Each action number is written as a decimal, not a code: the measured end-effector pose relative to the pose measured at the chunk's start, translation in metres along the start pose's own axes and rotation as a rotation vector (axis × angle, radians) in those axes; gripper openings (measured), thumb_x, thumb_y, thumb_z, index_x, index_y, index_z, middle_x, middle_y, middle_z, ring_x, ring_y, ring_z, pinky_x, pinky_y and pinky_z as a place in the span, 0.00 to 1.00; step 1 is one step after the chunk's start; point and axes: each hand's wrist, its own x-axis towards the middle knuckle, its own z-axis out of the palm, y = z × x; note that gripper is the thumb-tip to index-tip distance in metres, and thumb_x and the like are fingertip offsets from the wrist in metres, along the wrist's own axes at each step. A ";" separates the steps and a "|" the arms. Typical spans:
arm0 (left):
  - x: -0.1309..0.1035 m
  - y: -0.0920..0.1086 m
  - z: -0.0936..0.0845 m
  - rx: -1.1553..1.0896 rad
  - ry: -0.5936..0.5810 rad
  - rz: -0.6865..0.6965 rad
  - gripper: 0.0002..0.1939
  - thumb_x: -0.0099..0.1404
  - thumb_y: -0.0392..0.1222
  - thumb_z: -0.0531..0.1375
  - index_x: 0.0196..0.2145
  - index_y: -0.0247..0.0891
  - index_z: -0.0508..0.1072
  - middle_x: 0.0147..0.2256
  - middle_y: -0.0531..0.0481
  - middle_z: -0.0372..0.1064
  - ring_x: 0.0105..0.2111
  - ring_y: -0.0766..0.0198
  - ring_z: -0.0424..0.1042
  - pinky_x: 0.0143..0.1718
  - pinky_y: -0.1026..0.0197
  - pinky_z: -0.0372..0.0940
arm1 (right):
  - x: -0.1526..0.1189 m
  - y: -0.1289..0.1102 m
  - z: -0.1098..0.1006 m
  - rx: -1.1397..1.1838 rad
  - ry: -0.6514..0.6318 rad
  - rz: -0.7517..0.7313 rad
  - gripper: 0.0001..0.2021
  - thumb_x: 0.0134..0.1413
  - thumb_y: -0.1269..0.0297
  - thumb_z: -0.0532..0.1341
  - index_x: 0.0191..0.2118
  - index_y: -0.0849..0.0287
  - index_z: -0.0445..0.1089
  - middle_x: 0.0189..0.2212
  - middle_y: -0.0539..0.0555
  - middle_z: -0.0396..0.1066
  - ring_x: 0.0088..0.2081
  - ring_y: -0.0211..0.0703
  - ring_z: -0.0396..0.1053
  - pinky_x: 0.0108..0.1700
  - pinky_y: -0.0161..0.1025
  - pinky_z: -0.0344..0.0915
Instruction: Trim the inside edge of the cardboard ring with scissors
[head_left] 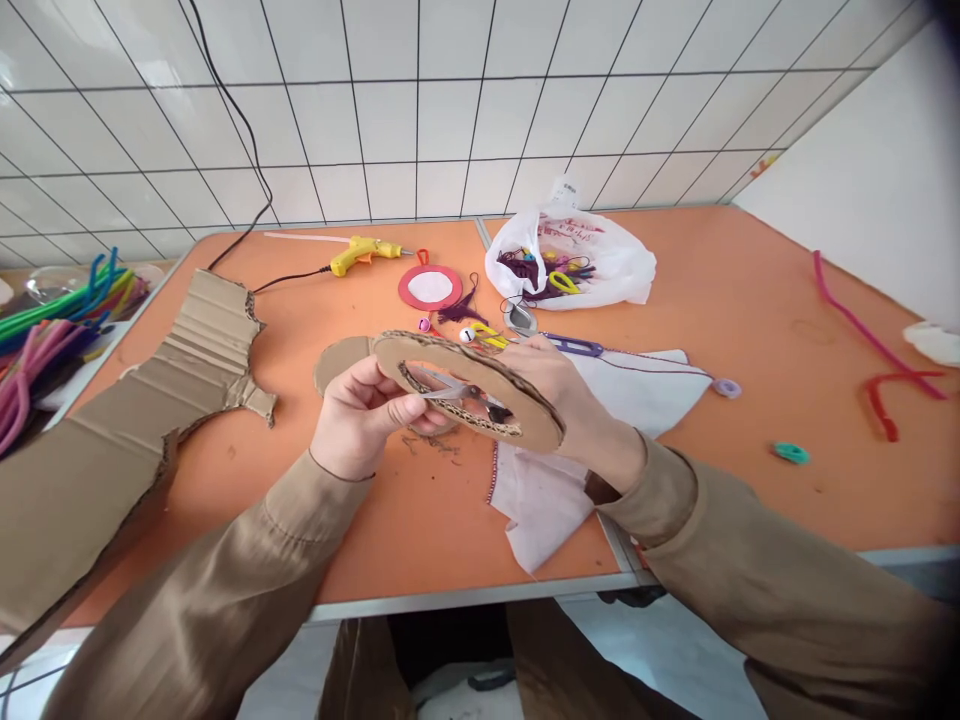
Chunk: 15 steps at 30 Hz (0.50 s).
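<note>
Far left, beside the desk (360, 560): a heap of pipe cleaners (52, 320) in green, blue and pink, then a long torn strip of cardboard (150, 400) lying across the orange top.

At centre, above the desk edge: cardboard ring (469, 385) held tilted in the air. Left hand (364, 415) gripping its near-left rim, fingers (405, 408) curled and pinching the ring's edge. Scissors (457, 390) poking through the hole, blades half parted against the inner edge, probably trimming it. Right hand (570, 400) mostly hidden behind the ring; presumably working the scissor handles, though impossible to tell how its fingers lie.

Best done with small bites along the inner curve, turning the ring with the left hand rather than twisting the blades, thumb kept back from the cut line.

Behind: yellow glue gun (364, 252), a red-rimmed disc (430, 288).

Further right: white plastic bag (607, 265) lying open on its side, holding purple threads and coloured clips; exact contents hard to make out. White cloth (637, 375) under the right wrist. Red pipe cleaners (892, 385) at far right.
</note>
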 end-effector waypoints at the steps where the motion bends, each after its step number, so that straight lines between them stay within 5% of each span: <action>1: 0.000 0.000 0.000 0.025 0.014 0.019 0.13 0.48 0.43 0.78 0.27 0.38 0.81 0.24 0.50 0.81 0.21 0.61 0.80 0.23 0.66 0.77 | 0.000 -0.001 -0.001 0.002 0.025 -0.017 0.10 0.67 0.63 0.60 0.51 0.49 0.74 0.30 0.49 0.77 0.33 0.46 0.71 0.39 0.45 0.57; 10: -0.004 -0.008 0.002 0.188 0.113 0.106 0.14 0.46 0.44 0.79 0.25 0.37 0.81 0.23 0.48 0.81 0.21 0.57 0.80 0.23 0.62 0.78 | 0.005 0.001 -0.002 -0.109 0.038 -0.204 0.18 0.75 0.59 0.49 0.50 0.57 0.75 0.23 0.48 0.67 0.27 0.42 0.63 0.35 0.43 0.50; 15: -0.007 -0.015 -0.001 0.224 0.134 0.084 0.12 0.48 0.44 0.78 0.26 0.38 0.82 0.26 0.48 0.82 0.24 0.55 0.82 0.26 0.59 0.80 | 0.006 0.003 0.001 -0.158 -0.034 -0.202 0.17 0.74 0.59 0.49 0.54 0.52 0.73 0.23 0.48 0.67 0.27 0.43 0.64 0.35 0.44 0.49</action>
